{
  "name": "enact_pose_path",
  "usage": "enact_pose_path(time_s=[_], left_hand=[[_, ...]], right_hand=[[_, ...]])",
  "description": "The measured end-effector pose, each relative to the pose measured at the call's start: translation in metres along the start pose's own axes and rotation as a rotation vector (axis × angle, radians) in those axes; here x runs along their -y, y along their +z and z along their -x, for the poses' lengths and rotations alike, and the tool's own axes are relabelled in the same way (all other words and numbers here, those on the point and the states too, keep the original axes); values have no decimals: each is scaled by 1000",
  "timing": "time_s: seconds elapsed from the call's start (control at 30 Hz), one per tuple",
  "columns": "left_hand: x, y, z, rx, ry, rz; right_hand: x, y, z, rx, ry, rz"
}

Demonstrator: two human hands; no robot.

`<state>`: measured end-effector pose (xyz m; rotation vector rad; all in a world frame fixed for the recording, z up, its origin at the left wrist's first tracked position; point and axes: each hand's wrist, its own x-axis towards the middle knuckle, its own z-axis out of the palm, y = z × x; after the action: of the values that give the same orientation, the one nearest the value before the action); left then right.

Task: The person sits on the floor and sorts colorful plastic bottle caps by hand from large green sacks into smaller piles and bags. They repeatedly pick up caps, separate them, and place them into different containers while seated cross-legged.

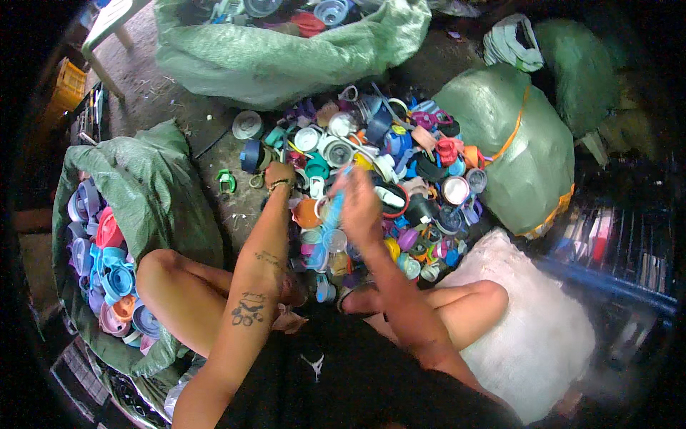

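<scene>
Over the left part of a heap of mixed plastic bottle lids (338, 153), my left hand (280, 175) is closed in a fist. A thin grey object (283, 146) rises from the top of that fist; its kind is unclear. My right hand (362, 201), blurred by motion, grips a light blue translucent plastic piece (331, 217) that slants down to the left. Its lower end reaches a clear round lid (319, 258). Close to my left hand lie a dark blue lid (251, 155) and an orange lid (306, 213).
An open green woven sack (182, 182) of lids stands at my left, another (289, 64) beyond the heap. To the right are a stuffed green sack (514, 145) and a white sack (536, 332). A green clip-like part (225, 182) lies on the floor. A plastic chair (110, 32) is far left.
</scene>
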<state>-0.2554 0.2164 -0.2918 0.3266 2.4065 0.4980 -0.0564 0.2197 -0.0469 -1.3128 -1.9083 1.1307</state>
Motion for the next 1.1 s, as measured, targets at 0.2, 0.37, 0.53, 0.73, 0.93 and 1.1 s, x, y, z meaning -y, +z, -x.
enact_pose_path(time_s=[0.2,0.37,0.53,0.73,0.93,1.1], left_hand=[[48,-25,50,115,57,211],[41,-70,134,82,401,652],[-12,-92,203,238,511,900],[-47,-94,253,568,559,468],[-21,-85,288,668,362,950],[-8,-83,320,533,492,701]], right_hand=[[-101,-8,-126,217,35,864],[-105,17,-127,225,28,845],[-33,-12,-35,166,-198,341],[-66,-106,13,233,285,-503],[-210,-233,5,-616,682,589],[-221,-204,11,-365,465,674]])
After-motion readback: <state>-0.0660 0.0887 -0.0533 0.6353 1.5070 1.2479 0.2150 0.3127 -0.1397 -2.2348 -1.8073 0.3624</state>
